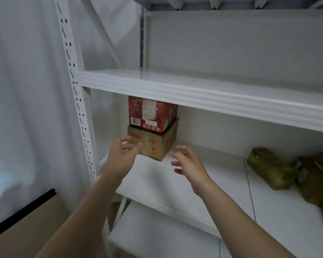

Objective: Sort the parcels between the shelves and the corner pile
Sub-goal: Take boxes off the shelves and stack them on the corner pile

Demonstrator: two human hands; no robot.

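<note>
Parcels on the white metal middle shelf lay just ahead of both hands, and neither hand held anything. The left hand hung with fingers loosely bent in front of the left corner of a brown cardboard box; whether it touched the cardboard could not be told. The right hand was spread and relaxed, near the box's right side but apart from it. A red printed carton with a barcode sat squarely on top of that box, close under the bare white upper shelf. Further right on the middle shelf lay an olive-green wrapped bundle beside blurred brown packages. The corner pile was out of view. Judging by the several parcels on the shelf and the grasp not yet made, the sorting seemed well short of finished, with the two-box stack likely next.
</note>
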